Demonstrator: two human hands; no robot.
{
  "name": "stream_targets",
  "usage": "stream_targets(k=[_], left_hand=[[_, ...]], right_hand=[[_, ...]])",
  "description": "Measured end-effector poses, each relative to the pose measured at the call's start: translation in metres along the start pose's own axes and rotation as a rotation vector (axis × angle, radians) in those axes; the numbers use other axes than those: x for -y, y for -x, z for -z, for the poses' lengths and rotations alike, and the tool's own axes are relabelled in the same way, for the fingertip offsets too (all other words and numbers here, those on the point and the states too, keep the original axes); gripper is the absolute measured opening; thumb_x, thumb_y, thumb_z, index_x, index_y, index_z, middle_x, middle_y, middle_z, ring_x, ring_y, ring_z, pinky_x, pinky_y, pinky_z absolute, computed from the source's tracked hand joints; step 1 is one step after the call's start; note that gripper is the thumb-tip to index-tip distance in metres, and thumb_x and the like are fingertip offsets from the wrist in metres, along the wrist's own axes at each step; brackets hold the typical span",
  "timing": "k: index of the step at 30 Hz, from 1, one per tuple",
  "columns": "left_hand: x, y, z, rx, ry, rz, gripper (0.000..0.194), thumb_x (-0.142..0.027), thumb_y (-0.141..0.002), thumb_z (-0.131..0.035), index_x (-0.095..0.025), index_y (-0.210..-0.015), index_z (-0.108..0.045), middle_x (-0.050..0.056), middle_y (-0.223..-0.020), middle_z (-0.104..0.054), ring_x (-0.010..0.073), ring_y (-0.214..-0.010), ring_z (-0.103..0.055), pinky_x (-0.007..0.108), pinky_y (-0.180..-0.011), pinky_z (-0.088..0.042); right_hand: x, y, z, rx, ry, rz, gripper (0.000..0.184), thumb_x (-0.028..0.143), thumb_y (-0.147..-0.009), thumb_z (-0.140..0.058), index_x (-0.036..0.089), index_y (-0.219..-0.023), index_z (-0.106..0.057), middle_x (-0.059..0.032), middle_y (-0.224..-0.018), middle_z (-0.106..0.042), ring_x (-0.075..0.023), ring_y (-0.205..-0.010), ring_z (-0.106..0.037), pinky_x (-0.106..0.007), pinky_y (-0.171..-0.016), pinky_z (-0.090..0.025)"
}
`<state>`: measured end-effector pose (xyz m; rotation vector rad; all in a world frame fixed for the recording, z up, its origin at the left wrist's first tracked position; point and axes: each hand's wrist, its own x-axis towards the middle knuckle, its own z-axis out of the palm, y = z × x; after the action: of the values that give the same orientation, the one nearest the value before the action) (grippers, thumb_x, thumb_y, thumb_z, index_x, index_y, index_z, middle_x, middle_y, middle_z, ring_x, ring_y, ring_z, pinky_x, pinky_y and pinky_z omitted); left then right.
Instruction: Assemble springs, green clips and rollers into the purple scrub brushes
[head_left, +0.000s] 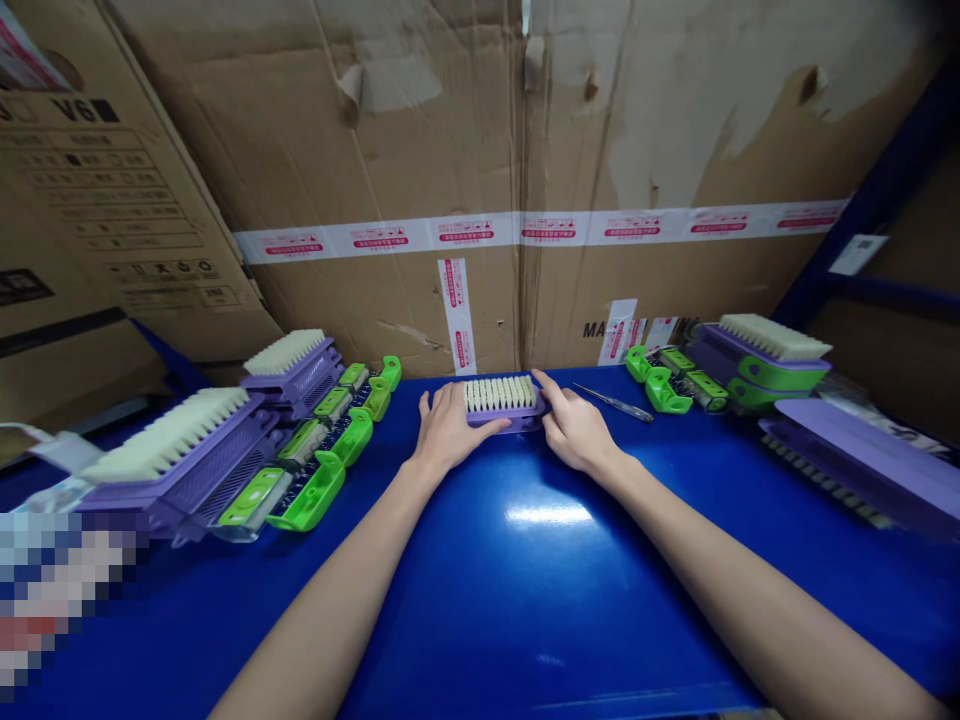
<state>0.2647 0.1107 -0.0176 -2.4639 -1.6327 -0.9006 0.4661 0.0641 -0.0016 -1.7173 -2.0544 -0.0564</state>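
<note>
A purple brush (501, 396) with cream bristles facing up lies on the blue table in front of me. My left hand (444, 428) is wrapped round its left end, thumb along the near side. At the opposite end, my right hand (574, 425) holds the brush, the index finger raised against the end and the other fingers curled in. A thin screwdriver (613, 402) with a clear handle lies just right of my right hand.
On the left stand purple brushes (180, 450), beside green-topped clear parts (255, 497) and green covers (322, 490). More green covers (660, 385), a brush with a green band (772, 355) and a purple brush lying bristles down (862, 450) are at right. Cardboard (390, 300) walls the back.
</note>
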Motion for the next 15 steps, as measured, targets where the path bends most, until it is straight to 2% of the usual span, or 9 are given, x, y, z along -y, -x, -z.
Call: stream_targets(k=[10,15], left_hand=[[0.001,-0.001,0.001,0.012,-0.005,-0.005,0.069,-0.068,-0.072,-0.056,-0.017,-0.119,-0.048,0.015,-0.117,-0.06,0.0328,-0.112,-0.052,0.056,-0.1,-0.032],[-0.002,-0.001,0.004,0.039,-0.003,0.013,0.071,-0.069,-0.072,-0.055,-0.017,-0.12,-0.048,0.014,-0.118,-0.059,0.0326,-0.113,-0.052,0.054,-0.1,-0.032]], right_hand=[[0.0,-0.002,0.001,-0.006,0.023,0.005,0.064,0.02,-0.084,-0.035,0.016,-0.147,-0.026,-0.0129,-0.109,-0.064,-0.0234,-0.092,-0.062,-0.032,-0.08,-0.047],[-0.011,-0.007,0.014,-0.114,0.172,-0.059,0.05,0.024,-0.088,-0.034,0.015,-0.136,-0.044,-0.0144,-0.105,-0.066,-0.0264,-0.097,-0.06,-0.034,-0.08,-0.046]])
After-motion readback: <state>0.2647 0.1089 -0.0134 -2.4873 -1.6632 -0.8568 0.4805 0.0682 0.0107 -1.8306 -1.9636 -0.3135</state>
